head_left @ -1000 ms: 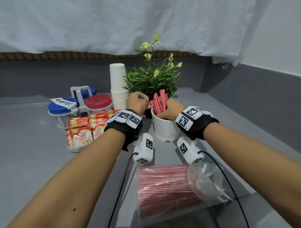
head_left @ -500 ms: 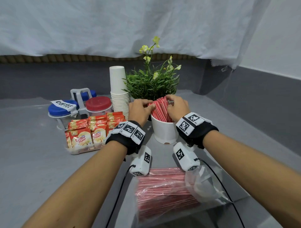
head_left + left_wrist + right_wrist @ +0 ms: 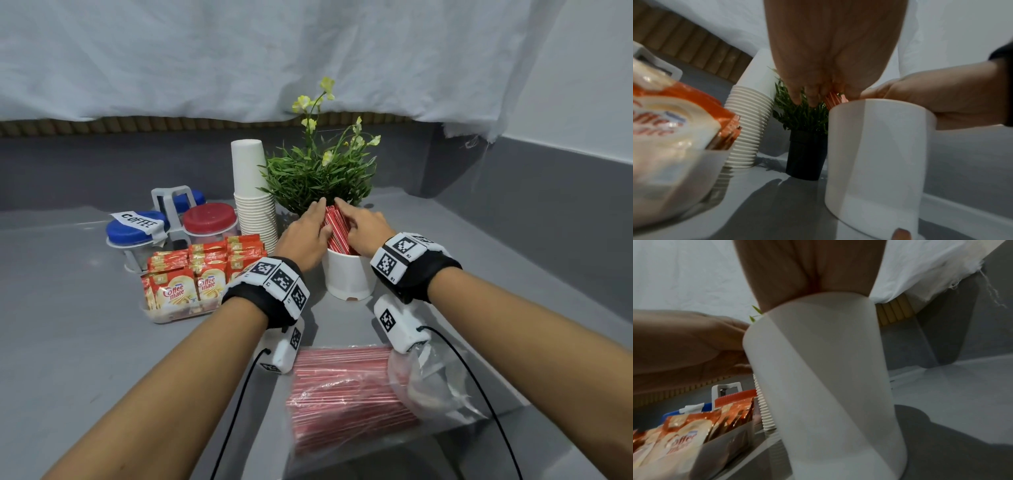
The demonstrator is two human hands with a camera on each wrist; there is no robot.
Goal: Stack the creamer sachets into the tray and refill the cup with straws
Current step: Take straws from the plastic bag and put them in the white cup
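A white cup (image 3: 347,275) stands mid-table with a bundle of red straws (image 3: 337,229) in it, leaning away from me. My left hand (image 3: 306,234) lies flat against the bundle's left side and my right hand (image 3: 361,224) against its right side, fingers stretched out and tips meeting near the straw tops. In the left wrist view my left hand's fingers (image 3: 809,92) point down beside the straws (image 3: 835,99) above the cup (image 3: 879,146). Left of the cup, the tray (image 3: 171,317) holds rows of upright creamer sachets (image 3: 191,274). The right wrist view is mostly filled by the cup (image 3: 828,369).
An open clear bag of red straws (image 3: 342,394) lies near me at the table edge. Behind the cup stand a potted plant (image 3: 318,178) and a stack of paper cups (image 3: 251,192). Lidded jars in a caddy (image 3: 171,222) sit at back left.
The straws have gone down into the cup. Both hands went from gripping the bundle with curled fingers to lying against it with fingers stretched out.
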